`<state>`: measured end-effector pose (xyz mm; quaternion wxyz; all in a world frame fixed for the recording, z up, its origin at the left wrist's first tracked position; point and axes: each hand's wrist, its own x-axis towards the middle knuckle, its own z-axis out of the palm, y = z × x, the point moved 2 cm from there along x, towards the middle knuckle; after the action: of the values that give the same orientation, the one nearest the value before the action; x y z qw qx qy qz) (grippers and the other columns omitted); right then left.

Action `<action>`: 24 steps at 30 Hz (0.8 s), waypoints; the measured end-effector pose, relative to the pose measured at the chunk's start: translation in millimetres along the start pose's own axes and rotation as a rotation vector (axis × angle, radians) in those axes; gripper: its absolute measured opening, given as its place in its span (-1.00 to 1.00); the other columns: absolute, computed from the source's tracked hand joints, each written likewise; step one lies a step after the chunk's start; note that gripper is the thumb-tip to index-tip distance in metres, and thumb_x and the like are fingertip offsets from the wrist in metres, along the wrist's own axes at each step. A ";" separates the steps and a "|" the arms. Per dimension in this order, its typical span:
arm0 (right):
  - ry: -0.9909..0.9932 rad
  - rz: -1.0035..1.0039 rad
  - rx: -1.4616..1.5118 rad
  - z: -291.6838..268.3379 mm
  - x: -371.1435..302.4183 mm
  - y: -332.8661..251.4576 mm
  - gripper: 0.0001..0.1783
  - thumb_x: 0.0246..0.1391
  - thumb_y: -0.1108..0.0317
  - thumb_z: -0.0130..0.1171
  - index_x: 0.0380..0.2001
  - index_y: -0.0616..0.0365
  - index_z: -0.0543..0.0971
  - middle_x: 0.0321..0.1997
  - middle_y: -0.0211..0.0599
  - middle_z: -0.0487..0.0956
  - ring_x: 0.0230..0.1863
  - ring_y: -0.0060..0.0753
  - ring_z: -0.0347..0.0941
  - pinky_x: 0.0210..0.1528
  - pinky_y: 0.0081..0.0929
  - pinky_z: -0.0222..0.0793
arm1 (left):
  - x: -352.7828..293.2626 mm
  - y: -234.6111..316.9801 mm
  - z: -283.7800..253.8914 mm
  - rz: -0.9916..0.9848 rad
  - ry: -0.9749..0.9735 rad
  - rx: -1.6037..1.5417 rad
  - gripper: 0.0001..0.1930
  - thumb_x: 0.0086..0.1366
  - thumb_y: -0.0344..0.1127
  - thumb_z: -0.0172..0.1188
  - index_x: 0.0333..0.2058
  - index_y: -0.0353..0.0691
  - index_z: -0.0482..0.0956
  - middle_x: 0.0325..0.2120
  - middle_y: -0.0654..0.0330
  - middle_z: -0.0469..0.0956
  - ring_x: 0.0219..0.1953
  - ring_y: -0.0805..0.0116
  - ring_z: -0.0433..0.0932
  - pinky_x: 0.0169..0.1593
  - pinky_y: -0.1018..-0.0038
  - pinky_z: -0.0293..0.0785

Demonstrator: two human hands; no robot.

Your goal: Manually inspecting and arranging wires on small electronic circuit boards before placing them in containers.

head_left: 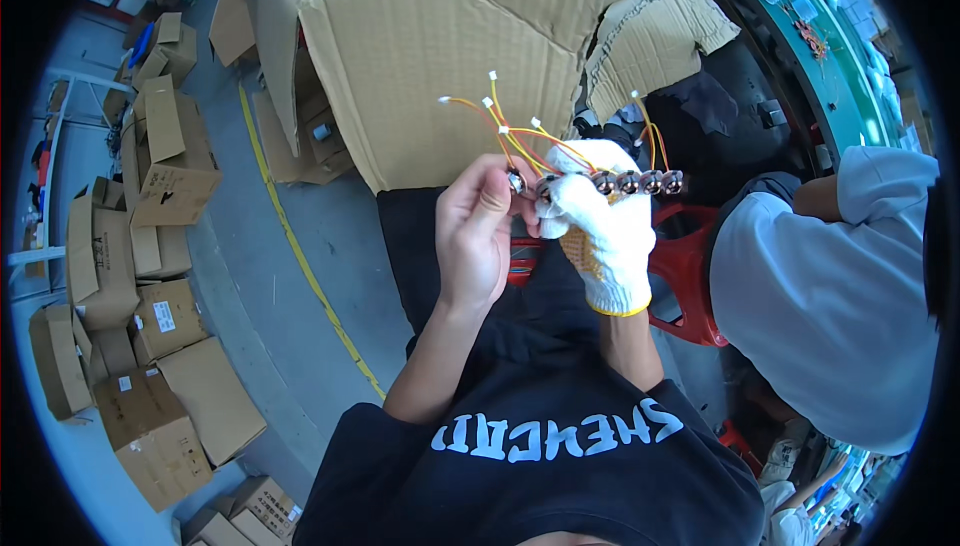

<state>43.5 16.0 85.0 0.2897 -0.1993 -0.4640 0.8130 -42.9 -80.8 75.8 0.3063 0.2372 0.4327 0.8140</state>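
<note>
Black shirt point(570, 486) occupies the lower head view. Bare left grip point(475, 234) pinches a small metallic part point(516, 182) at the fingertips. Gloved right grip point(610, 231) holds a row of round metallic parts point(640, 183); yellow and orange wires point(503, 134) project toward the cardboard box point(440, 56)

cardboard boxes point(155, 436) stand left, a red seat point(690, 324) right.

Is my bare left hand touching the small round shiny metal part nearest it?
Touching. The head view shows the bare left hand pinching the small round shiny metal part at its fingertips.
</note>
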 end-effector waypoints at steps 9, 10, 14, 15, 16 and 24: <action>0.153 -0.139 -0.413 2.9 -3.5 -11.2 -0.70 0.04 0.37 0.21 -0.16 0.27 0.51 -0.43 -0.33 0.55 -0.56 -0.59 0.41 -0.54 -0.68 0.30 | -0.8 -4.4 16.9 -0.199 -0.034 -0.285 -0.73 0.42 -0.14 -0.16 -0.21 -0.25 0.32 -0.41 0.23 0.35 -0.51 0.50 0.34 -0.60 0.58 0.28; 0.143 -0.075 -0.309 3.2 -5.1 -11.9 -0.71 0.06 0.35 0.20 -0.17 0.27 0.51 -0.42 -0.35 0.54 -0.54 -0.61 0.40 -0.53 -0.69 0.28 | -0.7 -7.9 15.9 -0.186 -0.082 -0.189 -0.73 0.43 -0.14 -0.18 -0.20 -0.25 0.32 -0.41 0.23 0.35 -0.53 0.51 0.33 -0.63 0.60 0.25; 0.063 0.050 -0.087 -3.3 -2.8 -4.0 -0.74 0.15 0.30 0.08 -0.14 0.22 0.49 -0.39 -0.37 0.52 -0.50 -0.67 0.36 -0.53 -0.72 0.21 | 4.2 -11.3 6.6 -0.269 -0.142 -0.331 -0.75 0.42 -0.17 -0.16 -0.15 -0.25 0.31 -0.40 0.23 0.36 -0.57 0.56 0.30 -0.67 0.66 0.21; 0.029 0.078 -0.028 -3.8 -1.9 -2.7 -0.74 0.19 0.29 0.02 -0.13 0.19 0.48 -0.37 -0.38 0.51 -0.49 -0.69 0.35 -0.53 -0.72 0.18 | 5.9 -10.1 7.5 -0.318 -0.149 -0.450 -0.76 0.42 -0.19 -0.15 -0.14 -0.25 0.31 -0.39 0.24 0.36 -0.59 0.58 0.28 -0.67 0.68 0.20; 0.032 0.078 -0.027 -5.2 -2.2 -2.6 -0.74 0.19 0.29 0.02 -0.13 0.19 0.48 -0.37 -0.38 0.51 -0.49 -0.69 0.35 -0.53 -0.72 0.18 | 6.0 -9.2 10.1 -0.320 -0.150 -0.450 -0.76 0.42 -0.19 -0.15 -0.14 -0.25 0.31 -0.39 0.24 0.36 -0.59 0.58 0.28 -0.67 0.68 0.20; 0.105 -0.177 -0.614 1.4 -8.9 -10.7 -0.73 0.11 0.29 0.16 -0.19 0.25 0.52 -0.42 -0.38 0.55 -0.56 -0.69 0.37 -0.56 -0.70 0.23 | 1.1 -14.5 17.5 -0.330 -0.013 -0.149 -0.82 0.37 -0.26 0.02 -0.21 -0.24 0.34 -0.57 0.34 0.32 -0.66 0.68 0.22 -0.72 0.72 0.14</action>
<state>52.4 13.6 95.5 0.3093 -0.2777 -0.6876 0.5953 -28.1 -63.8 72.6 0.4552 0.1448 0.4024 0.7809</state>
